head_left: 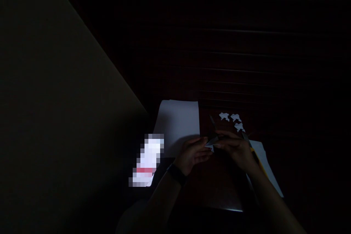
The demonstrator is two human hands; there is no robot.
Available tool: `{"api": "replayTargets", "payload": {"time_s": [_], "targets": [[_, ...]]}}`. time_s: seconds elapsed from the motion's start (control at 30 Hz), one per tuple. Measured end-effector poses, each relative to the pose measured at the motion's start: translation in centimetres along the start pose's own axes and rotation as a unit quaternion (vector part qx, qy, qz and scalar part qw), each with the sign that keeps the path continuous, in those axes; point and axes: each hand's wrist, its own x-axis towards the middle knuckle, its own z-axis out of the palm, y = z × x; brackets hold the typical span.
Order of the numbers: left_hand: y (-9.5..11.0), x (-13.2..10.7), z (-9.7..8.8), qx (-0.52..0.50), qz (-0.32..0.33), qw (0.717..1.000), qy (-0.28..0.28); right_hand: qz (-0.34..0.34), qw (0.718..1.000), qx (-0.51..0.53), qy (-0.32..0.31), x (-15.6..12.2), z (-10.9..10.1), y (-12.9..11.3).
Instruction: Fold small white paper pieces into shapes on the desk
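In the dim head view, my left hand (192,153), with a dark band on its wrist, pinches a small folded piece of white paper (210,146). From the other side my right hand (234,150) has its fingers closed on the same paper. Shadow hides the exact folds. Just beyond the fingers, a thin pen-like object (212,121) lies on the dark table. Three small folded paper shapes (224,116) sit past my right hand.
White paper sheets (181,119) lie at the back left, beside a bright blurred screen (148,161). Right of my hands, a yellow-edged tool with a blade (257,156) rests by more white paper (267,166). A pale wall (68,98) rises at left.
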Motion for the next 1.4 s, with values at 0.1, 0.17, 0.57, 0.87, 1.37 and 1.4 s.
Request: {"api": "replayTargets", "payload": {"time_s": [0.1,0.17,0.57,0.87,1.37,1.4], "targets": [[0.0,-0.1,0.1,-0.015,0.021,1.0,0.016,-0.021,0.999,-0.027,0.003,-0.1,0.2,0.0],[0.2,-0.2,0.2,-0.02,0.03,0.999,0.027,-0.037,0.998,-0.048,0.004,-0.1,0.3,0.1],[0.6,-0.6,1.4,0.12,0.109,0.987,-0.002,-0.085,0.985,-0.135,0.06,-0.3,0.4,0.4],[-0.1,-0.1,1.8,0.168,0.192,0.967,0.029,-0.072,0.993,-0.078,0.052,-0.2,0.6,-0.2],[0.4,-0.5,2.2,0.148,0.213,0.965,0.028,-0.091,0.989,-0.075,0.087,-0.6,0.7,-0.6],[0.5,-0.6,2.2,0.145,0.214,0.966,0.023,-0.091,0.989,-0.072,0.087,-0.7,0.8,-0.6]]}}
